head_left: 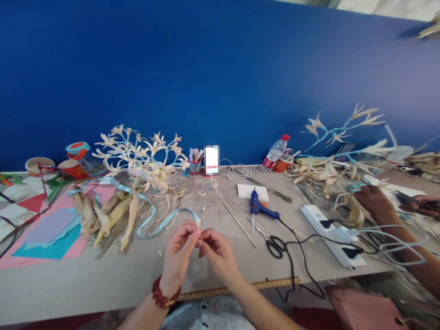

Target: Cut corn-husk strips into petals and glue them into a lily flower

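Note:
My left hand [182,247], with a dark red bead bracelet at the wrist, is closed in a pinch near the table's front. From its fingertips a light blue ribbon [168,222] curls back to the left over the table. A small pale piece [198,222] pokes up at the ribbon's end, just above the fingers. Close against it, my right hand [218,254] also pinches at the same spot; what lies between its fingertips is hidden. Left of the hands lie dried corn husks [117,211], and behind them stands a branch of pale husk flowers [147,153].
A blue glue gun [259,206], black-handled scissors [275,246] and a thin wooden stick [237,221] lie to the right. Beyond are a white power strip [330,233] with cords, a plastic bottle [275,153] and a co-worker's hands [374,201]. Coloured paper [51,250] lies left.

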